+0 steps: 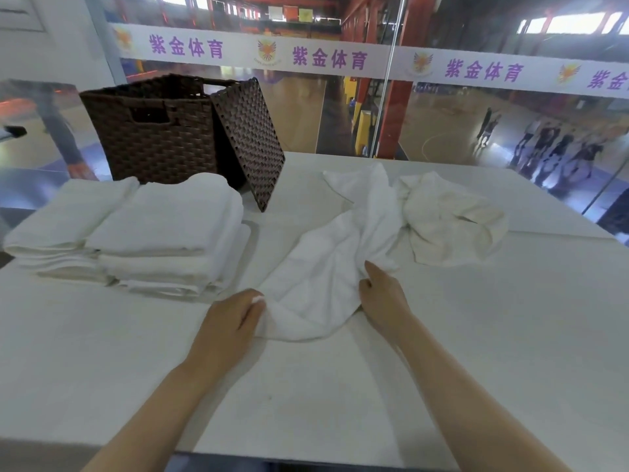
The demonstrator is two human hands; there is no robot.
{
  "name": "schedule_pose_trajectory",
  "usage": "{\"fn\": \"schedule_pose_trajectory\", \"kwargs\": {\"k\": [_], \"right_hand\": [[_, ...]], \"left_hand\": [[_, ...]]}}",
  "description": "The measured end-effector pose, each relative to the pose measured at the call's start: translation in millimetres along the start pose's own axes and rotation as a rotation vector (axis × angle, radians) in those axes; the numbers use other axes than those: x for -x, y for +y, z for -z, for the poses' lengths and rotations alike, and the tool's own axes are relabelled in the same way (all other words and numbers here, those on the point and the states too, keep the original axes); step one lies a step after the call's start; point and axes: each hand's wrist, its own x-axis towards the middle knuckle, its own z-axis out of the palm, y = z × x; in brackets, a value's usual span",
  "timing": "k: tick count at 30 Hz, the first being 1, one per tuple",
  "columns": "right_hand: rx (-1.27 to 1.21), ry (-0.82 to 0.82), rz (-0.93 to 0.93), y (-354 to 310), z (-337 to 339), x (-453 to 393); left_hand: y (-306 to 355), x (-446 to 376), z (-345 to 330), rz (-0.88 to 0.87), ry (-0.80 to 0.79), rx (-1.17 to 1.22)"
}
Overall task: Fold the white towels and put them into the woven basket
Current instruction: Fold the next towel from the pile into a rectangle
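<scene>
Both hands are on one loose white towel (pixel 326 267) that lies crumpled on the white bench (pixel 476 335), in front of the person and a little to the right of the middle. The left hand (pixel 231 321) grasps the near left edge of this towel: its fingers are curled and a small bit of white cloth shows between the fingertips. The right hand (pixel 381 298) grasps the near right side of the same towel, with the fingers curled into the cloth and one finger pointing forward along a fold. The far part of the towel runs away from the hands in wrinkles toward the back of the bench.

A second unfolded towel (pixel 449 216) lies in a heap further to the right and back, touching the far end of the first one.

On the left side of the bench there is a stack of folded towels (pixel 143 240), in two piles that stand side by side and touch each other. Behind this stack stands the woven basket (pixel 153 131), dark brown, with a handle opening in its side. It is open at the top, and I cannot tell if something is inside. A woven lid (pixel 252 144) of the same dark brown leans tilted against the right side of the basket, with its lower corner on the bench.

Behind the bench is a glass wall (pixel 442 114) with a white band carrying purple characters.
</scene>
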Motion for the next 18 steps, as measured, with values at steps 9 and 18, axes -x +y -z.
{"fn": "schedule_pose_trajectory", "kwargs": {"k": [9, 18], "right_hand": [[-0.146, -0.756, 0.172, -29, 14, 76], [-0.312, -0.162, -0.103, 2, 31, 11]], "left_hand": [[37, -27, -18, -0.036, -0.085, 0.046], [36, -17, -39, -0.074, -0.155, 0.025]]}}
